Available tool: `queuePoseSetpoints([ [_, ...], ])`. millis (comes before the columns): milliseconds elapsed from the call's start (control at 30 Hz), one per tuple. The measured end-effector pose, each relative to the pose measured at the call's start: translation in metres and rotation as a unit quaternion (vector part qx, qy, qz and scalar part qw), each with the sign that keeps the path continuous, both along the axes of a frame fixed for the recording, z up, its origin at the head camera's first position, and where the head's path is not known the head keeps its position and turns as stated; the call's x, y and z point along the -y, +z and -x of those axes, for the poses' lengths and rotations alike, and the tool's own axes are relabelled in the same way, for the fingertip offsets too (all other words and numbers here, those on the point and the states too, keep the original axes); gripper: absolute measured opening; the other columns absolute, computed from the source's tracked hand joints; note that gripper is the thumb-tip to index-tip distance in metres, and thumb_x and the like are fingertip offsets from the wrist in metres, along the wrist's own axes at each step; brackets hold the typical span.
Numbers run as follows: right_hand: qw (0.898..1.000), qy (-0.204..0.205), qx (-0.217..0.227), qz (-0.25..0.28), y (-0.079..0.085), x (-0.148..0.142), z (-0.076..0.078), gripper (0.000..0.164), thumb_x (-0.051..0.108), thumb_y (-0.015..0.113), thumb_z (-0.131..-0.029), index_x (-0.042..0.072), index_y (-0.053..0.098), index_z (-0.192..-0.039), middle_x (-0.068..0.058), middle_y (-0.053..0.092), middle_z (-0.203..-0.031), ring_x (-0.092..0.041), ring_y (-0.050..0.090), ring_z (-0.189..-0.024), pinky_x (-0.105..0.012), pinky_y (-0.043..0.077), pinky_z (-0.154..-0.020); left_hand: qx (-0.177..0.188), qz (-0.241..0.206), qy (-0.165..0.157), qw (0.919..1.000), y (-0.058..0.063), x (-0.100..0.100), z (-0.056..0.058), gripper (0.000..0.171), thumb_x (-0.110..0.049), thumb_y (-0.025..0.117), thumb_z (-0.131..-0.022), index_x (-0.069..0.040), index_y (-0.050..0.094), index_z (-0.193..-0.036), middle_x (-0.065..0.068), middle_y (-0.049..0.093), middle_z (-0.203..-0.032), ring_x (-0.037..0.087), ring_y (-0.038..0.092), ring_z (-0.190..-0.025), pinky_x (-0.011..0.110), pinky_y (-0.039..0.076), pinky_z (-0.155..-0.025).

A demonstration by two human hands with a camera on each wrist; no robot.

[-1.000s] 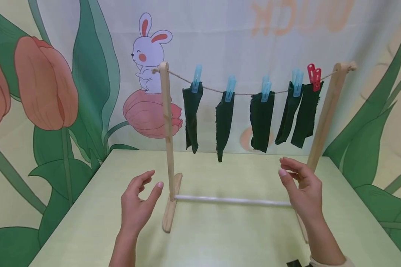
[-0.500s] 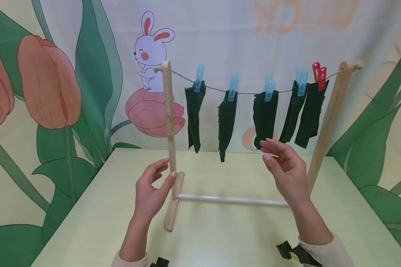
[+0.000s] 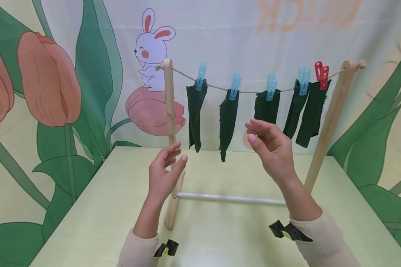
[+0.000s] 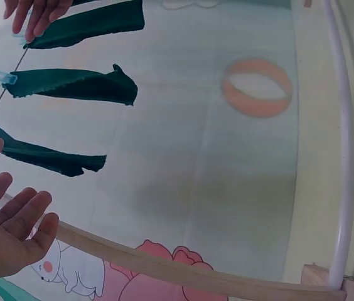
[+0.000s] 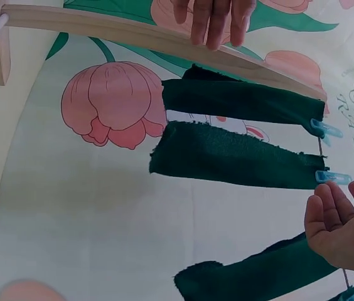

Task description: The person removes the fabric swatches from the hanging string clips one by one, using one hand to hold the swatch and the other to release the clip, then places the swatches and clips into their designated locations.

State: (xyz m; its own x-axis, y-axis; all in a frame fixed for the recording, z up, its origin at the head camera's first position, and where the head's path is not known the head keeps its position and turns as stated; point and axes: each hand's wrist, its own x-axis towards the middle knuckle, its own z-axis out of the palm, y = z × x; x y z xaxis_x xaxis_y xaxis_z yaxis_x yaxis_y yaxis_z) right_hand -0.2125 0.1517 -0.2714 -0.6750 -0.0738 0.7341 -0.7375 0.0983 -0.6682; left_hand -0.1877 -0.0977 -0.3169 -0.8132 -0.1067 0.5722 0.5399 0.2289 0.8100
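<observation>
Several dark green cloth strips hang from a string (image 3: pixel 217 87) between two wooden posts. Blue clothespins hold most of them, among them the leftmost clothespin (image 3: pixel 201 76); a red clothespin (image 3: pixel 324 77) grips the rightmost strip (image 3: pixel 312 116). My left hand (image 3: pixel 165 172) is raised in front of the left post (image 3: pixel 169 100), fingers loosely bent, holding nothing. My right hand (image 3: pixel 272 148) hovers before the third strip (image 3: pixel 266 107) and hides its lower part; nothing is in it. In the left wrist view the left hand (image 4: pixel 14 235) lies near the leftmost strip (image 4: pixel 45 153).
A white rod (image 3: pixel 230 198) joins the stand's wooden feet, the left foot (image 3: pixel 171 213) showing on the pale table (image 3: pixel 220 237). The right post (image 3: pixel 334 118) stands beyond my right forearm. A printed backdrop (image 3: pixel 217 40) with a rabbit and tulips hangs behind.
Both hands have risen towards the strips. My left hand has moved right across the left post, and my right hand has moved left in front of the third strip.
</observation>
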Motion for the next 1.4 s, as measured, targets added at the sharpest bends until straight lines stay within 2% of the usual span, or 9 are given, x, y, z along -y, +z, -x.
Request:
queuePoseSetpoints([
  [200,1.0,0.008,-0.018,-0.004,0.014,0.006,0.009,0.031,-0.007,0.056,-0.088,-0.01,0.053,-0.119,-0.021,0.059,-0.112,-0.024,0.057,-0.1,-0.022,0.049,-0.077,-0.012,0.001,-0.012,0.9999,0.005,-0.006,0.009,0.04,0.001,0.063,-0.086,0.008,0.052,-0.124,0.021,0.054,-0.125,0.034,0.052,-0.113,0.048,0.042,-0.091],
  [400,0.998,0.039,-0.042,0.009,0.03,0.015,0.02,0.031,-0.009,0.055,-0.088,-0.012,0.052,-0.118,-0.022,0.058,-0.114,-0.03,0.054,-0.102,-0.025,0.048,-0.079,-0.023,0.004,-0.019,0.9996,0.011,-0.011,0.016,0.042,0.001,0.063,-0.086,0.008,0.052,-0.125,0.022,0.053,-0.125,0.033,0.051,-0.115,0.048,0.043,-0.091],
  [633,0.996,0.059,-0.07,0.005,0.045,0.027,0.026,0.032,-0.008,0.056,-0.087,-0.011,0.052,-0.119,-0.022,0.058,-0.116,-0.034,0.055,-0.102,-0.027,0.049,-0.082,-0.023,-0.028,-0.009,0.9993,0.01,-0.018,0.027,0.041,0.003,0.065,-0.084,0.009,0.054,-0.123,0.022,0.055,-0.123,0.032,0.053,-0.113,0.046,0.043,-0.091],
  [867,0.992,0.085,-0.098,0.003,0.058,0.039,0.032,0.034,-0.008,0.056,-0.086,-0.015,0.05,-0.119,-0.022,0.055,-0.12,-0.035,0.053,-0.107,-0.032,0.047,-0.087,-0.027,-0.058,-0.012,0.9979,0.008,-0.024,0.041,0.036,0.003,0.064,-0.084,0.009,0.057,-0.119,0.022,0.06,-0.116,0.031,0.056,-0.109,0.045,0.045,-0.089],
  [1167,0.993,0.067,-0.091,0.017,0.078,0.053,0.04,0.035,-0.007,0.056,-0.088,-0.012,0.05,-0.121,-0.02,0.054,-0.124,-0.028,0.053,-0.113,-0.035,0.042,-0.094,-0.025,-0.085,-0.018,0.9959,0.007,-0.027,0.053,0.035,0.007,0.066,-0.082,0.01,0.059,-0.116,0.024,0.063,-0.107,0.032,0.062,-0.097,0.04,0.049,-0.084],
  [1400,0.993,0.106,-0.036,0.026,0.088,0.066,0.042,0.041,-0.006,0.056,-0.087,-0.012,0.045,-0.126,-0.017,0.049,-0.13,-0.023,0.048,-0.121,-0.032,0.037,-0.098,-0.007,-0.072,0.026,0.997,-0.002,-0.027,0.054,0.023,0.007,0.062,-0.084,0.013,0.063,-0.107,0.024,0.065,-0.097,0.033,0.065,-0.088,0.035,0.051,-0.079],
])
